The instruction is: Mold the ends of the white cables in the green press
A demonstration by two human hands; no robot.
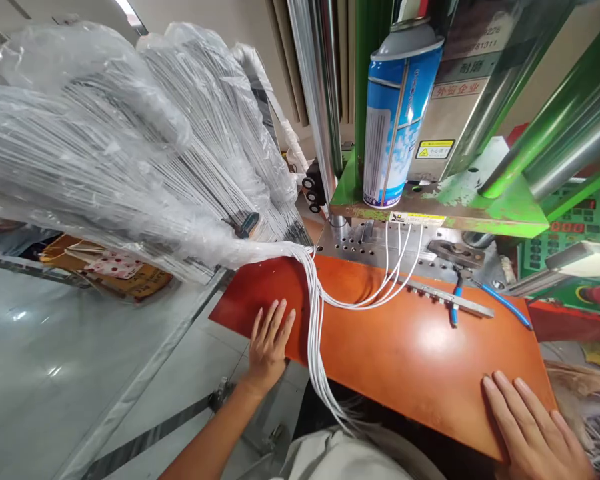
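My left hand (270,340) rests flat with fingers stretched out near the left front edge of the orange board (405,360). Just right of it, a bundle of white cables (316,333) runs over the board and hangs off the front edge toward my lap. Several strands curve right and go up under the green press plate (445,212). My right hand (533,420) lies open on the board's right front corner, holding nothing. Blue-handled pliers (457,300) lie by a metal bar (450,300) at the board's back right.
A blue spray can (403,113) stands on the press plate. Plastic-wrapped cable bundles (180,133) fill the left side on a rack with a metal rail (145,380). A green control panel (570,233) is at the right. Perforated metal (350,243) lies beneath the press.
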